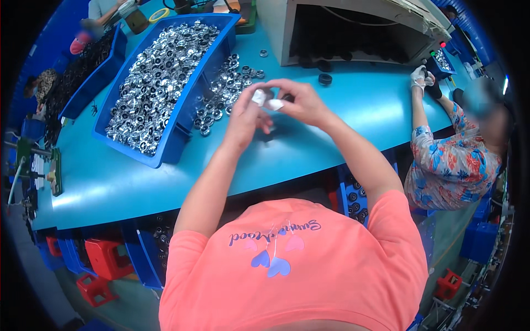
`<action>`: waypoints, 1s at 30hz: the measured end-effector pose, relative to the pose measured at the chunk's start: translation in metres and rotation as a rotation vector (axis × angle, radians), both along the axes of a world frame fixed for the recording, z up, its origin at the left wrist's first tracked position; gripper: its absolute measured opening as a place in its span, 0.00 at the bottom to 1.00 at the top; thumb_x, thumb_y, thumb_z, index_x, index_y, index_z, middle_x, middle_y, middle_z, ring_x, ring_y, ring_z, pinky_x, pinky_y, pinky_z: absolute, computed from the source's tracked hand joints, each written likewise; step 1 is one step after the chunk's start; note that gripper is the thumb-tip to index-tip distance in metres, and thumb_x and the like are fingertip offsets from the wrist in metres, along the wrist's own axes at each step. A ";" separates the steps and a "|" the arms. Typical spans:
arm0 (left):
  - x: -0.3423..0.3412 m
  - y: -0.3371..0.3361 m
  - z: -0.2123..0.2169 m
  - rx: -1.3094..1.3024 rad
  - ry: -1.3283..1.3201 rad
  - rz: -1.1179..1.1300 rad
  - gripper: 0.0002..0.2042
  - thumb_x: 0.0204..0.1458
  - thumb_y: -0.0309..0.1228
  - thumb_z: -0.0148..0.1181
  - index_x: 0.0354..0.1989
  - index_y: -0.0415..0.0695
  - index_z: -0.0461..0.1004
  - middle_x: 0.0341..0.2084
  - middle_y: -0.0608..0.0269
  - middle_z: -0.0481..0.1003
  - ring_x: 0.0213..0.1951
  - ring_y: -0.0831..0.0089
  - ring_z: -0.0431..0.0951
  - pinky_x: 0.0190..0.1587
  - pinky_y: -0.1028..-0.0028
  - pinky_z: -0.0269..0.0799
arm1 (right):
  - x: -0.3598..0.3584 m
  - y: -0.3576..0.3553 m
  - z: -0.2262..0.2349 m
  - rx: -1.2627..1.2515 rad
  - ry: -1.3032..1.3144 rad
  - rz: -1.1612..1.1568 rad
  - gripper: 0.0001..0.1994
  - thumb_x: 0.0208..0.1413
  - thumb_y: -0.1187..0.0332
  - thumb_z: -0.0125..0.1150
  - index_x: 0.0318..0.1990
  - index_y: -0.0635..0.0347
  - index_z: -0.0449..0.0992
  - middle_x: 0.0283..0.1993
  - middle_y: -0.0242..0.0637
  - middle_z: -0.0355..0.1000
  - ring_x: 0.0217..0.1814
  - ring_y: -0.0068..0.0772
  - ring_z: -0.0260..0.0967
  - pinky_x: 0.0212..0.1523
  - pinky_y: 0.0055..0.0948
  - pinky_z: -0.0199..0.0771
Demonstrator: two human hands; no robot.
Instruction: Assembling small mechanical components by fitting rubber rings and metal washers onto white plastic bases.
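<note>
Above the turquoise table, my left hand point(248, 113) and my right hand point(301, 100) meet with bent fingers. White coverings wrap a thumb or fingertip on each. A small dark round part point(287, 97) shows in the curl of my right fingers. What the left fingertips pinch against it is blurred and partly hidden. Left of my hands, shiny silver and black round parts point(226, 83) lie loose beside a blue bin point(160, 157) heaped with the same kind. A single black round part point(325, 79) sits on the table beyond my right hand.
A large pale box-like housing point(284, 38) with a dark opening stands at the back. Another blue bin point(83, 94) with dark parts is at the far left. At right, a co-worker in a flowered shirt point(452, 163) works with gloved hands. Red stools point(107, 259) stand below the table.
</note>
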State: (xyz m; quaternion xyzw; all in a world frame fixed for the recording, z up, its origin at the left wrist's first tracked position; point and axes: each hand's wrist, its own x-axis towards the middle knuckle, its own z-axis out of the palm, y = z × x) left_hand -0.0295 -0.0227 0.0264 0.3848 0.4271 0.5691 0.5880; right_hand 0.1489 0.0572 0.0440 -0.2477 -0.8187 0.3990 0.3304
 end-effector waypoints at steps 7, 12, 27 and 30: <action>-0.034 0.006 -0.016 0.080 0.087 0.103 0.18 0.66 0.34 0.54 0.61 0.41 0.68 0.35 0.57 0.76 0.27 0.78 0.76 0.25 0.79 0.73 | -0.011 0.012 -0.016 0.086 -0.169 -0.122 0.23 0.52 0.64 0.69 0.57 0.50 0.74 0.28 0.39 0.77 0.28 0.36 0.76 0.32 0.33 0.74; -0.074 0.005 -0.028 0.190 -0.244 0.084 0.20 0.70 0.39 0.43 0.61 0.37 0.66 0.41 0.47 0.76 0.31 0.69 0.78 0.28 0.74 0.75 | 0.003 0.016 -0.021 0.050 -0.274 -0.115 0.18 0.51 0.66 0.71 0.50 0.54 0.79 0.26 0.33 0.74 0.27 0.26 0.73 0.32 0.27 0.73; -0.077 0.012 -0.037 0.137 -0.593 -0.133 0.29 0.71 0.50 0.35 0.66 0.36 0.62 0.41 0.54 0.74 0.32 0.70 0.71 0.34 0.70 0.68 | -0.010 -0.020 -0.026 0.257 -0.393 -0.136 0.21 0.43 0.60 0.73 0.47 0.52 0.78 0.38 0.34 0.75 0.37 0.38 0.77 0.39 0.40 0.77; -0.073 0.012 -0.033 0.119 -0.585 -0.156 0.30 0.71 0.51 0.34 0.66 0.36 0.62 0.37 0.56 0.72 0.31 0.71 0.70 0.35 0.70 0.68 | -0.004 -0.017 -0.027 0.301 -0.404 -0.139 0.21 0.42 0.61 0.73 0.47 0.52 0.79 0.36 0.33 0.75 0.36 0.37 0.77 0.39 0.39 0.77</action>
